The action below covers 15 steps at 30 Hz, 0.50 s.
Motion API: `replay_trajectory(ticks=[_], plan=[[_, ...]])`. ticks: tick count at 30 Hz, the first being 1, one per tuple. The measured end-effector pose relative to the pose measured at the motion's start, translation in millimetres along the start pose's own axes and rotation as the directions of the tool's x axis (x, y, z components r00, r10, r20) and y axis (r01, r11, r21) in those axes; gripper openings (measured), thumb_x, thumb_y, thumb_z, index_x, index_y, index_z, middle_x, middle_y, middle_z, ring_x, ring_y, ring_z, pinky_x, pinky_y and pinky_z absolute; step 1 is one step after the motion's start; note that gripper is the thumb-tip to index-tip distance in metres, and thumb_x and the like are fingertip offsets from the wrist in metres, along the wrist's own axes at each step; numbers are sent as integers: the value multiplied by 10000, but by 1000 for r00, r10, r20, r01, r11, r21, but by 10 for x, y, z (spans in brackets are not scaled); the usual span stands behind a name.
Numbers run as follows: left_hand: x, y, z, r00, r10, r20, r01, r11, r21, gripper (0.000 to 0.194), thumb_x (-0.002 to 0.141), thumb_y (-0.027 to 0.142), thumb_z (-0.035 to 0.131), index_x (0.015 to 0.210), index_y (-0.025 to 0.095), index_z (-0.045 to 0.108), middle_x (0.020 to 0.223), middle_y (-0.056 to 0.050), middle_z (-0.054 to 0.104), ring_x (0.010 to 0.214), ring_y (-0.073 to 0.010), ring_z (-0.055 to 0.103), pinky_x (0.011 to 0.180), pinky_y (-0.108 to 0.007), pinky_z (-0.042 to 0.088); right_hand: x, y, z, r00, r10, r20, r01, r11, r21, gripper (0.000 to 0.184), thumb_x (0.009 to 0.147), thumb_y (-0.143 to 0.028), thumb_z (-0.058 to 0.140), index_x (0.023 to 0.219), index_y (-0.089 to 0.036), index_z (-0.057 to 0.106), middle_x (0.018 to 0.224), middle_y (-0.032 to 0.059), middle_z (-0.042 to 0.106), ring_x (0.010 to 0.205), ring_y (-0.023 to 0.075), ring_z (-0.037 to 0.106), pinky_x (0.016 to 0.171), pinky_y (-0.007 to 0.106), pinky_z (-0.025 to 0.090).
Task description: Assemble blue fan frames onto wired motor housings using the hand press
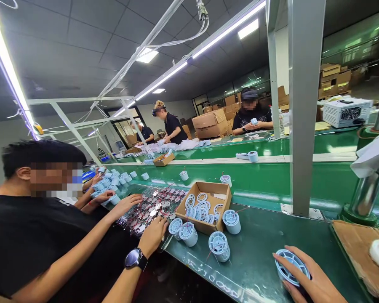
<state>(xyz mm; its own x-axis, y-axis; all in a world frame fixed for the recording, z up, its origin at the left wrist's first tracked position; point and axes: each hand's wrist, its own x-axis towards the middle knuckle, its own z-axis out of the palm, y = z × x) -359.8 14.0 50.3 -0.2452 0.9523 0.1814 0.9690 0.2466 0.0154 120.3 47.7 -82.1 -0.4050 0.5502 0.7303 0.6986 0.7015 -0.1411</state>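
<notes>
My right hand [316, 277] is closed around a light-blue round plastic housing [292, 267] with a spoked top, at the bench's lower right. My left hand [153, 235], below a wristwatch, is at the near edge of a spread of shiny star-shaped metal pieces with red wires [153, 206]. Its fingers are bent down, and what lies under them is hidden. Just right of it stand two similar housings, one of them the nearer housing [188, 234]. Another housing [219, 246] with thin wires stands between my hands, and one more [232, 221] is beside the box.
A cardboard box [205, 229] holds light-blue spoked rings [202, 210]. At left a co-worker's hand [129, 206] reaches over the metal pieces. Many housings [110, 183] crowd beyond. A metal post [305, 126] and a cardboard sheet [360, 256] are at right.
</notes>
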Motion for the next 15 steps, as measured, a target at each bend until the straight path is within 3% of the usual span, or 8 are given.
replay_trajectory(ticks=[5,8,11,15], plan=[[106,-90,71,996,-44,-78,47,998,38,398,911,187,295,1207,200,561,1222,-96,656,1133,-225,609,995,-340,446,29,-45,-77,1000,21,-10,-21,1000,21,386,919,-382,502,1286,-306,592,1291,90,550,1010,196,669,737,236,605],[159,-130,53,987,-88,-137,96,994,54,407,883,144,306,1199,186,559,1225,-91,671,1143,-210,616,992,-311,447,33,-51,-83,999,35,-9,-35,999,36,382,916,-374,511,1285,-311,590,1298,91,541,1022,198,663,744,247,605],[183,-152,-115,964,-159,-212,176,982,64,378,867,144,304,1118,161,586,1135,-116,704,1087,-239,650,940,-309,474,66,-75,-132,999,53,10,-54,997,62,376,911,-351,526,1279,-313,589,1311,91,528,1057,207,647,791,288,602],[224,-19,-515,932,-235,-276,253,967,28,344,828,144,290,1004,176,584,870,-65,725,925,-284,687,843,-374,504,137,-147,-304,980,163,112,-177,976,127,392,908,-285,525,1299,-295,556,1349,81,501,1147,211,599,899,339,570]])
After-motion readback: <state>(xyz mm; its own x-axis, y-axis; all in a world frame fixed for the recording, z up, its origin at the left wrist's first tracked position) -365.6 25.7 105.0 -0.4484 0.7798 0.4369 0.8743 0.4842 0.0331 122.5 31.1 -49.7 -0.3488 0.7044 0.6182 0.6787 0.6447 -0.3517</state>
